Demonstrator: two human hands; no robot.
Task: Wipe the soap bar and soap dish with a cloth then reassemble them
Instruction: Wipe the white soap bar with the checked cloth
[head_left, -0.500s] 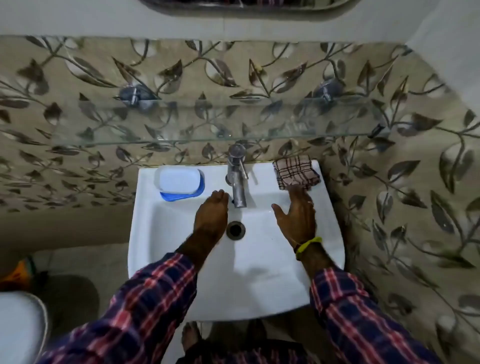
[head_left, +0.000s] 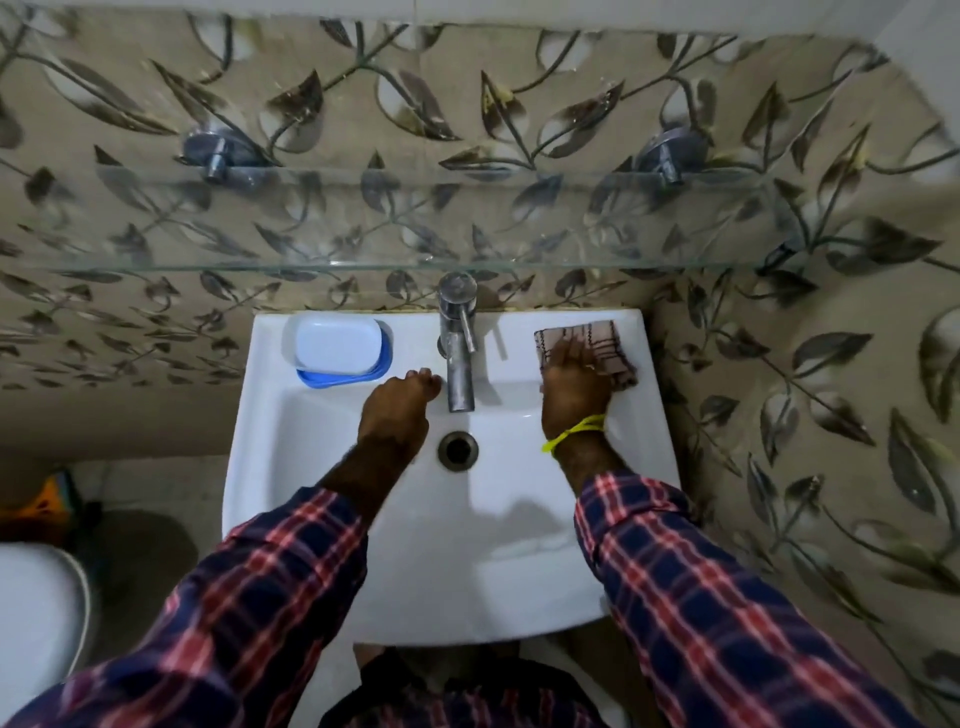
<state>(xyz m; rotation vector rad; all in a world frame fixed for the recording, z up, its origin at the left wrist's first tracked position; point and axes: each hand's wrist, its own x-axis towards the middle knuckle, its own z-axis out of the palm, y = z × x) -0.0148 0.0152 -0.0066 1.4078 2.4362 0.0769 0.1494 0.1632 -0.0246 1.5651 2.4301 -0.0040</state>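
Note:
A white soap bar rests in a blue soap dish on the back left rim of the white sink. A brown checked cloth lies on the back right rim. My right hand lies on the cloth's left part with its fingers curled onto it. My left hand hovers over the basin just left of the tap, holding nothing, its fingertips a short way right of the soap dish.
A chrome tap stands at the back middle, with the drain below it. A glass shelf juts out above the sink's back edge. A white toilet is at the lower left. Tiled walls close in behind and on the right.
My right hand has moved forward from the basin's edge onto the cloth. My left hand has shifted slightly forward towards the tap. The soap and dish have not moved.

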